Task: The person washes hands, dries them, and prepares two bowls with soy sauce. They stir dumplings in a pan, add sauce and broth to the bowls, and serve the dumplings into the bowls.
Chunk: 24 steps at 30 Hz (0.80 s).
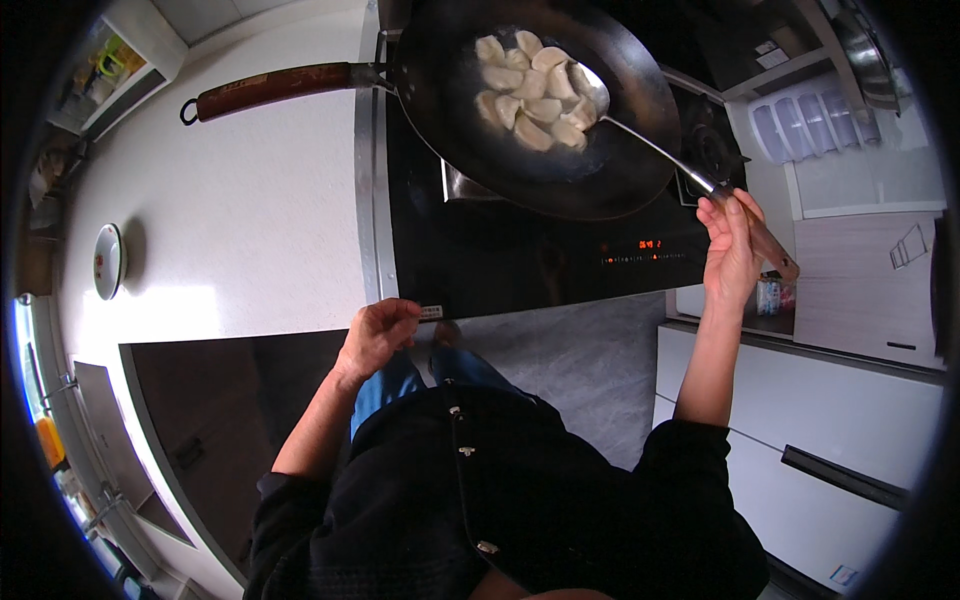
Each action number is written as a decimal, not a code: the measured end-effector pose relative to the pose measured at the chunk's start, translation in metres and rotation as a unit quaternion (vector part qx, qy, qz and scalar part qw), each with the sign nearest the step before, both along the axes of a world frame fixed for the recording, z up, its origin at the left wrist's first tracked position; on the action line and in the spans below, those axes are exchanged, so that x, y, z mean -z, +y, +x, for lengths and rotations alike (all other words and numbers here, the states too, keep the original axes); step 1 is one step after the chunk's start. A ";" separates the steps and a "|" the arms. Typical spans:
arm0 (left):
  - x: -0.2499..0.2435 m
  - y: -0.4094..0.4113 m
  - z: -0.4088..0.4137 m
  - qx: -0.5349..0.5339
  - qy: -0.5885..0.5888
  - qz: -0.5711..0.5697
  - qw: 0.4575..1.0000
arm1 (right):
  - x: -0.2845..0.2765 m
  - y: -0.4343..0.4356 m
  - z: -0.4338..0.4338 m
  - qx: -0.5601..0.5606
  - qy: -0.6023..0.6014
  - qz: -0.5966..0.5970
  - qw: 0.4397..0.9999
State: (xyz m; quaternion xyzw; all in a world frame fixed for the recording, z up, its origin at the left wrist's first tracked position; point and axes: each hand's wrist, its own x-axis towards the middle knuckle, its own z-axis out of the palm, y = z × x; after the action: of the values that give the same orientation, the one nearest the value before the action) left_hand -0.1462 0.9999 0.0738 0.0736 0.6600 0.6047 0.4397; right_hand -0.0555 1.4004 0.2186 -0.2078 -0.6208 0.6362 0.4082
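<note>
A dark wok [630, 165] sits on the black glass cooktop [495, 247]. Several pale dumplings [532, 84] lie bunched in cloudy liquid in its middle. My right hand [729, 244] grips the wooden handle of a metal ladle [652, 144], whose shaft slants up-left into the wok. The ladle's head touches the right side of the dumplings and is partly hidden by them. Loosely curled, my left hand [382, 334] hangs by the front edge where worktop and cooktop meet, holding nothing. The wok's brown wooden handle [277, 90] reaches left over the white worktop.
A small bowl [110, 261] stands on the white worktop [247, 217] at the left. Red digits glow on the cooktop's control panel [645, 251]. At right are a second burner [709, 146], a translucent ribbed container [814, 124] and white drawers [810, 397].
</note>
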 end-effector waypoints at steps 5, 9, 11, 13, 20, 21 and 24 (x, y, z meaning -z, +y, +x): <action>0.004 0.001 0.003 -0.008 0.009 0.018 1.000 | -0.016 -0.013 0.006 0.003 -0.016 0.148 0.989; 0.006 0.000 0.008 -0.012 0.019 0.017 1.000 | -0.032 -0.031 0.011 -0.019 -0.011 0.270 0.963; 0.009 -0.002 0.011 -0.007 0.008 0.040 0.999 | -0.036 -0.041 0.017 -0.038 -0.004 0.286 0.957; 0.006 -0.003 0.015 -0.002 -0.017 0.055 0.998 | -0.045 -0.058 0.020 -0.064 -0.001 0.303 0.951; 0.025 -0.033 0.039 0.029 -0.036 0.096 0.994 | -0.075 -0.135 0.029 -0.134 -0.044 0.418 0.898; 0.025 -0.044 0.043 0.037 -0.019 0.087 0.995 | -0.075 -0.150 0.028 -0.138 -0.051 0.431 0.890; 0.025 -0.084 0.057 0.041 -0.010 0.064 0.997 | -0.075 -0.197 0.020 -0.107 -0.075 0.467 0.875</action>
State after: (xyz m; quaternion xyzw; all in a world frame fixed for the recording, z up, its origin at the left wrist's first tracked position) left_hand -0.0896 0.9161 0.0490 0.1230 0.6120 0.6278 0.4649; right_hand -0.0353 1.2036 0.2932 0.0277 -0.8926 0.2949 0.3399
